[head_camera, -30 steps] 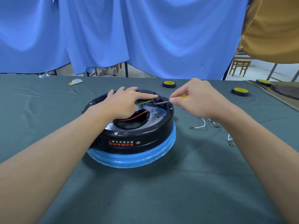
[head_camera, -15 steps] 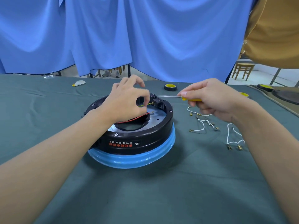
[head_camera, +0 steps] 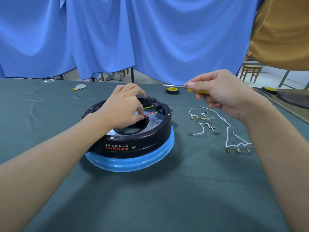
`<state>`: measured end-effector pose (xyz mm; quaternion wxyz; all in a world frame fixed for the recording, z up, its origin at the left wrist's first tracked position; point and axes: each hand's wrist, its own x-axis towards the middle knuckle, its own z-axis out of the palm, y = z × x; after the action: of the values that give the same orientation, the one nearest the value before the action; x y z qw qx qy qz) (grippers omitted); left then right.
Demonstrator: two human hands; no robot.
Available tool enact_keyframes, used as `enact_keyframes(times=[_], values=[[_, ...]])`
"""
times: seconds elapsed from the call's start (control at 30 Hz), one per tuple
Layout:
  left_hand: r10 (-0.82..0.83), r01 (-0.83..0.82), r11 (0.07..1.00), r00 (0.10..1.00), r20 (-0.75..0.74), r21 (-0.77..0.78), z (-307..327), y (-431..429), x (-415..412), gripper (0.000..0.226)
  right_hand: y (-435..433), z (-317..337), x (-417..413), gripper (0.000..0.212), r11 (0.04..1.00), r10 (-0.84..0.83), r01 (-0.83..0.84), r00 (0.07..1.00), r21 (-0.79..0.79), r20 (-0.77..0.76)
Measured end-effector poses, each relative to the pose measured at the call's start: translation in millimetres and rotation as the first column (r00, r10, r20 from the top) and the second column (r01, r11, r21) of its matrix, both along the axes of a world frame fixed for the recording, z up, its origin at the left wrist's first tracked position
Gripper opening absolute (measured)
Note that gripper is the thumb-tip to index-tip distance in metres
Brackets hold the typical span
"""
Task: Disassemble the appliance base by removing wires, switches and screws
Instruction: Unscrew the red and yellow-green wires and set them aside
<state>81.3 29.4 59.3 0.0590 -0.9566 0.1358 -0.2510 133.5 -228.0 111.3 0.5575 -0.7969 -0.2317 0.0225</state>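
A round black appliance base (head_camera: 133,144) with a blue lower rim lies upside down on the green cloth. Inside it a red wire (head_camera: 148,114) and a yellow-green wire (head_camera: 148,107) run toward a black switch block (head_camera: 156,105) at the far rim. My left hand (head_camera: 123,109) reaches into the base with curled fingers and pinches the red wire. My right hand (head_camera: 220,92) is lifted off to the right and grips a yellow-handled screwdriver (head_camera: 187,87), its metal shaft pointing left.
Several loose white wires (head_camera: 217,124) with brass terminals lie on the cloth right of the base. A black-and-yellow tape roll (head_camera: 172,90) sits behind it, another roll (head_camera: 269,89) far right, a small white scrap (head_camera: 80,86) at back left. Blue curtains hang behind the table.
My right hand has drawn the screwdriver away from the switch, up and to the right. My left hand's fingers have curled down into the base onto the red wire.
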Motion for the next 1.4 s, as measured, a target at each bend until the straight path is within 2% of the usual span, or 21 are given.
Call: enact_keyframes(times=[0.13, 0.23, 0.3, 0.37, 0.47, 0.57, 0.63, 0.73, 0.87, 1.03, 1.17, 1.23, 1.3, 1.4], values=[[-0.101, 0.114, 0.99, 0.985, 0.141, -0.088, 10.3, -11.0, -12.4, 0.01, -4.8, 7.2, -3.1, 0.014, 0.999, -0.013, 0.013, 1.0, 0.047, 0.017], [-0.178, 0.197, 0.977, 0.962, 0.205, -0.077, 25.2, -35.6, -18.5, 0.013, -13.3, 13.4, -3.7, 0.013, 0.997, -0.046, 0.045, 0.998, 0.057, 0.03], [-0.168, 0.178, 0.981, 0.979, 0.115, -0.082, 34.2, -62.6, -21.7, 0.017, -21.8, 18.1, -3.0, 0.011, 0.995, -0.079, 0.076, 0.996, 0.062, 0.047], [-0.091, 0.087, 0.991, 0.995, -0.032, -0.105, 39.4, -90.4, -20.1, 0.017, -30.7, 22.7, -2.9, 0.012, 0.992, -0.103, 0.097, 0.992, 0.078, 0.073], [-0.092, 0.048, 0.965, 0.982, -0.164, -0.258, 45.9, -127.4, -16.5, 0.012, -42.7, 30.2, -4.5, 0.012, 0.987, -0.126, 0.113, 0.986, 0.116, 0.11], [-0.147, 0.023, 0.933, 0.936, -0.321, -0.359, 45.9, -154.0, -12.2, 0.031, -50.4, 36.3, -6.8, 0.011, 0.981, -0.147, 0.128, 0.98, 0.146, 0.131], [-0.086, -0.027, 0.957, 0.925, -0.369, -0.289, 35.8, -167.2, -10.3, 0.022, -51.0, 37.6, -9.1, 0.011, 0.983, -0.144, 0.125, 0.979, 0.136, 0.141], [0.049, -0.091, 0.989, 0.943, -0.328, -0.114, 14.0, -173.5, -6.2, 0.011, -48.6, 36.4, -12.4, 0.012, 0.989, -0.132, 0.118, 0.978, 0.094, 0.159], [0.089, -0.109, 0.994, 0.918, -0.385, -0.03, -5.0, -173.5, -3.3, 0.017, -45.7, 35.4, -13.8, 0.014, 0.992, -0.125, 0.117, 0.977, 0.055, 0.175], [0.028, -0.017, 0.999, 0.954, -0.297, 0.04, 0.6, -165.6, -2.9, 0.035, -37.7, 30.8, -14.1, 0.014, 0.994, -0.109, 0.111, 0.976, 0.002, 0.189], [-0.076, 0.086, 0.996, 0.948, -0.31, 0.019, 23.8, -136.5, -10.4, 0.028, -32.4, 25.9, -11.4, 0.013, 0.987, -0.14, 0.153, 0.969, -0.05, 0.205], [-0.092, 0.087, 0.996, 0.95, -0.3, -0.03, 33.0, -114.7, -12.6, 0.026, -28.1, 22.5, -10.1, 0.014, 0.979, -0.159, 0.182, 0.963, -0.09, 0.217], [-0.064, 0.044, 0.996, 0.955, -0.289, -0.075, 37.3, -86.9, -9.6, 0.027, -21.4, 18.7, -10.7, 0.014, 0.973, -0.149, 0.184, 0.962, -0.138, 0.23], [0.037, -0.092, 0.985, 0.939, -0.343, -0.145, 33.4, -41.8, -1.4, 0.047, -9.8, 10.9, -14.5, 0.013, 0.962, -0.111, 0.167, 0.963, -0.218, 0.244]])
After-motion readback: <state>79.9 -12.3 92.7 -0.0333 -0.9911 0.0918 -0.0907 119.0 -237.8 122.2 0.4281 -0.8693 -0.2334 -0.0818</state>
